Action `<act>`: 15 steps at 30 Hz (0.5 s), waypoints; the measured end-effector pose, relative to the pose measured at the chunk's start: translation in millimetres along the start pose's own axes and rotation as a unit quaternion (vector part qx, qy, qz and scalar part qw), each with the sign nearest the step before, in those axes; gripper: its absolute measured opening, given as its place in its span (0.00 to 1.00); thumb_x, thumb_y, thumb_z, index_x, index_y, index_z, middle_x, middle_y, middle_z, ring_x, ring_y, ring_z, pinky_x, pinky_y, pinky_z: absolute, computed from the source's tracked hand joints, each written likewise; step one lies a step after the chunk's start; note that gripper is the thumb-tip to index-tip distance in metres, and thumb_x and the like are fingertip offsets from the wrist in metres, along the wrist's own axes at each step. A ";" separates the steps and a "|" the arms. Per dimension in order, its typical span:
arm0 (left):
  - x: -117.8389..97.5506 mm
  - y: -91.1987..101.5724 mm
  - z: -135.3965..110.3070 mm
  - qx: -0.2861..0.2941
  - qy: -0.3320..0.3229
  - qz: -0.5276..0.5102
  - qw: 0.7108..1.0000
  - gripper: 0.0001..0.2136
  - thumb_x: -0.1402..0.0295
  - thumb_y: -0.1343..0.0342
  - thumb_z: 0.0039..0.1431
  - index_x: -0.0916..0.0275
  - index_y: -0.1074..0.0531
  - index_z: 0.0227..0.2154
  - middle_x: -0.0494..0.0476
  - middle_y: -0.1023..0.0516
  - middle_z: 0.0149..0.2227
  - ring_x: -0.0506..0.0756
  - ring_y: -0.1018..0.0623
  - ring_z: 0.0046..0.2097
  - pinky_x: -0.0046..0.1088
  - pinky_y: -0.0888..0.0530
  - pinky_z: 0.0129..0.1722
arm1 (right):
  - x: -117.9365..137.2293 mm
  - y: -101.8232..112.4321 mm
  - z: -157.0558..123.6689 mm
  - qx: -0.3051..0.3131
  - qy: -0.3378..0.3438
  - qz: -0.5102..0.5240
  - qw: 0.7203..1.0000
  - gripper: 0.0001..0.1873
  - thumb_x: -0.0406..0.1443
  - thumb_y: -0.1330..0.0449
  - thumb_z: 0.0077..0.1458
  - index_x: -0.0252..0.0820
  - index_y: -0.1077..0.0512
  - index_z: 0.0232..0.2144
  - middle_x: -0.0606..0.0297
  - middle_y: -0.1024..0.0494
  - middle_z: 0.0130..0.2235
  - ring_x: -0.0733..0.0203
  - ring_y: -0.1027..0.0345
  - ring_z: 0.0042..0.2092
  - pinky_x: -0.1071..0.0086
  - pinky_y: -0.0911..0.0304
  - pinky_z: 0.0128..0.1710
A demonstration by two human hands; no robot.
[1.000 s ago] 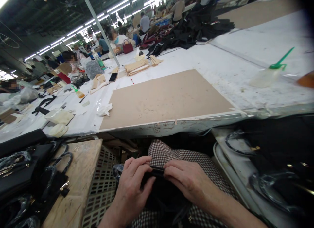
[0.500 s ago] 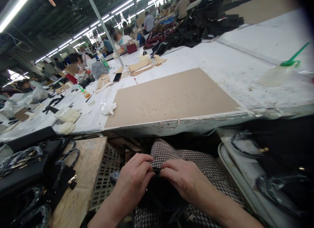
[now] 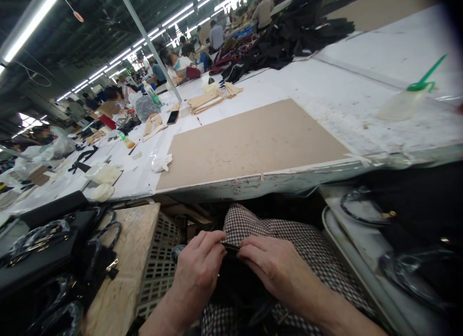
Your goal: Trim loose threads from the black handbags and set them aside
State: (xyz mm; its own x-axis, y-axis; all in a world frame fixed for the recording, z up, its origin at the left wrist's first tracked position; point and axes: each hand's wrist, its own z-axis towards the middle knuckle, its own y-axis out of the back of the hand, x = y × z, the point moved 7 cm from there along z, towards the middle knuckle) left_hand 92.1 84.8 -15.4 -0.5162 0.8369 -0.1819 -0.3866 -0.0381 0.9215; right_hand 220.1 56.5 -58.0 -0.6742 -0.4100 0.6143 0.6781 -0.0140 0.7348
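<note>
- The upper edge of a black bag is gripped by the left hand and the right hand, fingers closed on it, at the bottom centre of the frame.
- The bag is held over checked fabric.
- At lower left, black handbags are piled on a board, beside a perforated plastic crate.
- Mid-frame, a brown cardboard sheet is laid on the white worktable; a green-nozzled bottle is seen at upper right.

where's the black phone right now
In the head view, the phone lies left of centre on the white table, between tan pieces on its left and a tan stack on its right, beyond the brown board.
</note>
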 end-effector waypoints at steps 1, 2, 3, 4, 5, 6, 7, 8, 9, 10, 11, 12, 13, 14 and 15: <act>-0.2 -0.3 -0.1 0.001 -0.001 0.001 1.000 0.06 0.80 0.48 0.62 0.65 0.28 0.35 0.61 0.23 0.46 0.57 0.25 0.42 0.37 0.24 0.42 | 0.1 0.5 -0.1 -0.004 0.002 -0.001 1.000 0.07 0.27 0.39 0.59 0.44 0.28 0.36 0.68 0.23 0.36 0.57 0.29 0.36 0.65 0.38 0.36; -0.2 -0.4 -0.2 0.001 -0.001 0.001 1.000 0.06 0.81 0.48 0.62 0.65 0.29 0.35 0.62 0.24 0.47 0.57 0.25 0.42 0.37 0.24 0.43 | 0.2 0.9 -0.2 -0.008 0.002 -0.002 1.000 0.07 0.27 0.39 0.59 0.44 0.28 0.36 0.68 0.23 0.37 0.57 0.29 0.36 0.65 0.38 0.36; -0.3 -0.4 -0.4 0.000 -0.002 -0.001 1.000 0.07 0.81 0.48 0.62 0.66 0.29 0.36 0.62 0.24 0.48 0.57 0.25 0.43 0.38 0.24 0.44 | 0.3 1.2 -0.4 -0.012 0.003 -0.002 1.000 0.07 0.27 0.39 0.59 0.44 0.28 0.36 0.67 0.23 0.37 0.57 0.29 0.37 0.65 0.37 0.36; -0.3 -0.2 -0.7 -0.003 -0.004 -0.005 1.000 0.07 0.82 0.48 0.61 0.66 0.29 0.36 0.62 0.24 0.48 0.57 0.25 0.43 0.37 0.24 0.44 | 0.5 1.4 -0.7 -0.015 0.006 -0.001 1.000 0.07 0.26 0.39 0.59 0.44 0.28 0.36 0.67 0.22 0.37 0.57 0.29 0.37 0.65 0.37 0.37; -0.3 -0.1 -1.0 -0.005 -0.005 -0.010 1.000 0.07 0.82 0.48 0.61 0.66 0.29 0.37 0.63 0.24 0.49 0.56 0.25 0.43 0.37 0.24 0.45 | 0.8 1.4 -1.1 -0.018 0.009 0.002 1.000 0.08 0.26 0.40 0.59 0.44 0.27 0.36 0.66 0.22 0.38 0.56 0.28 0.37 0.64 0.37 0.37; -0.3 -0.1 -1.2 -0.008 -0.005 -0.015 1.000 0.08 0.82 0.48 0.61 0.66 0.29 0.37 0.62 0.24 0.49 0.56 0.25 0.43 0.37 0.25 0.45 | 1.3 1.4 -1.6 -0.021 0.012 0.006 1.000 0.08 0.26 0.40 0.59 0.43 0.27 0.36 0.65 0.22 0.38 0.56 0.28 0.37 0.64 0.36 0.37; 0.0 -0.3 -1.3 -0.008 -0.005 -0.019 1.000 0.08 0.83 0.49 0.61 0.66 0.29 0.37 0.62 0.24 0.49 0.56 0.26 0.43 0.37 0.25 0.45 | 1.8 1.4 -2.2 -0.024 0.017 0.011 0.999 0.08 0.26 0.40 0.59 0.43 0.27 0.36 0.65 0.22 0.38 0.56 0.28 0.37 0.64 0.36 0.37; 0.4 -0.6 -1.3 -0.007 -0.002 -0.022 1.000 0.08 0.82 0.49 0.61 0.66 0.28 0.37 0.62 0.24 0.49 0.56 0.26 0.43 0.37 0.25 0.45 | 2.3 1.5 -2.9 -0.028 0.023 0.017 0.999 0.08 0.25 0.41 0.59 0.43 0.27 0.36 0.64 0.22 0.38 0.56 0.28 0.37 0.65 0.35 0.37; 1.0 -1.0 -1.0 -0.005 0.000 -0.026 1.000 0.08 0.82 0.49 0.61 0.65 0.28 0.36 0.61 0.24 0.49 0.55 0.26 0.43 0.37 0.25 0.45 | 2.6 1.4 -3.7 -0.030 0.027 0.024 0.999 0.08 0.25 0.42 0.59 0.42 0.27 0.35 0.64 0.22 0.39 0.56 0.28 0.37 0.65 0.35 0.37; 1.8 -1.5 -0.6 -0.001 0.004 -0.030 1.000 0.08 0.82 0.49 0.61 0.65 0.28 0.36 0.60 0.24 0.49 0.55 0.26 0.42 0.37 0.26 0.44 | 2.9 1.1 -4.5 -0.031 0.031 0.032 0.999 0.09 0.25 0.43 0.60 0.42 0.28 0.36 0.63 0.22 0.39 0.57 0.28 0.37 0.65 0.35 0.37; 2.8 -2.6 -0.1 0.007 0.009 -0.034 0.999 0.07 0.81 0.49 0.62 0.65 0.28 0.35 0.59 0.24 0.49 0.55 0.26 0.42 0.36 0.26 0.44 | 2.9 0.8 -5.2 -0.031 0.033 0.041 0.998 0.09 0.24 0.44 0.60 0.42 0.28 0.36 0.63 0.22 0.39 0.57 0.28 0.38 0.66 0.34 0.37; 4.1 -4.1 0.3 0.018 0.014 -0.037 0.999 0.07 0.80 0.49 0.62 0.64 0.28 0.35 0.59 0.24 0.49 0.55 0.27 0.42 0.36 0.26 0.43 | 2.7 0.5 -5.8 -0.030 0.034 0.048 0.998 0.09 0.24 0.44 0.60 0.41 0.28 0.37 0.63 0.22 0.39 0.57 0.28 0.38 0.66 0.34 0.38; 5.6 -5.9 0.7 0.032 0.020 -0.040 0.998 0.07 0.79 0.49 0.62 0.64 0.28 0.34 0.58 0.24 0.49 0.55 0.27 0.42 0.36 0.26 0.43 | 2.5 0.2 -6.2 -0.029 0.034 0.054 0.998 0.09 0.24 0.44 0.60 0.41 0.28 0.37 0.63 0.22 0.39 0.58 0.28 0.38 0.66 0.34 0.38; 7.3 -8.1 1.0 0.047 0.026 -0.041 0.998 0.06 0.79 0.49 0.63 0.63 0.29 0.34 0.57 0.24 0.50 0.55 0.27 0.42 0.36 0.26 0.43 | 2.3 0.1 -6.5 -0.029 0.035 0.057 0.997 0.09 0.24 0.44 0.60 0.41 0.28 0.37 0.62 0.22 0.39 0.58 0.28 0.38 0.66 0.34 0.38; 8.8 -10.5 1.1 0.063 0.030 -0.043 0.997 0.06 0.78 0.49 0.63 0.63 0.29 0.33 0.57 0.24 0.50 0.55 0.28 0.43 0.36 0.27 0.43 | 2.3 0.1 -6.5 -0.028 0.036 0.060 0.997 0.09 0.24 0.44 0.60 0.41 0.28 0.37 0.62 0.22 0.39 0.58 0.28 0.38 0.66 0.34 0.38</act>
State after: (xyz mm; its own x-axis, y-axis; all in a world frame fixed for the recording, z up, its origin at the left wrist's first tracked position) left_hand 92.5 93.2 -26.3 -0.5320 0.7998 -0.2781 -0.3339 0.1037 0.9369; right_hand 220.5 49.6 -58.4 -0.5664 -0.4758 0.6729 0.7691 -0.0117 0.6390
